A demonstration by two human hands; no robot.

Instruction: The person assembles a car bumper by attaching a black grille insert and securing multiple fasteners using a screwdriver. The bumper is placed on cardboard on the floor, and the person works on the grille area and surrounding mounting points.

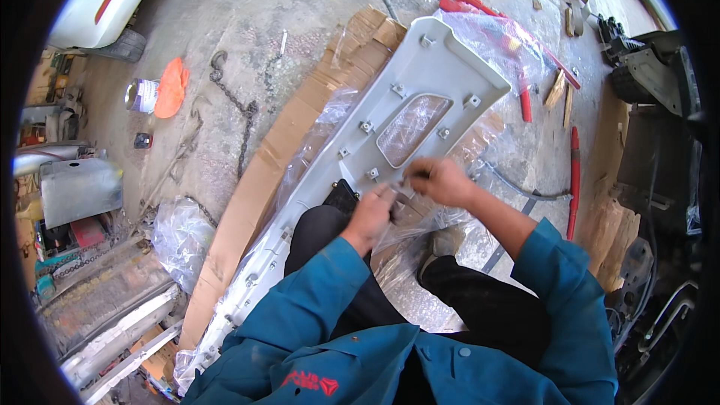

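Observation:
A long light-grey moulded panel (351,126) lies slantwise in front of me, its inner side up. Several small square metal clips (398,91) sit along it, around an oblong opening (415,129) through which clear plastic shows. My left hand (369,215) and my right hand (439,182) meet just above the panel's near right edge. Both have their fingers pinched together close to each other. Whatever small thing is between them is blurred and partly covered by the fingers. A dark part (342,196) lies on the panel beside my left hand and knee.
Flattened cardboard (259,180) and clear plastic wrap lie under the panel. A red jack (469,1) with a hose lies at the far end. To the left are a chain (244,124), an orange cloth (172,88) and a tin (140,95). A red bar (574,180) lies on the right.

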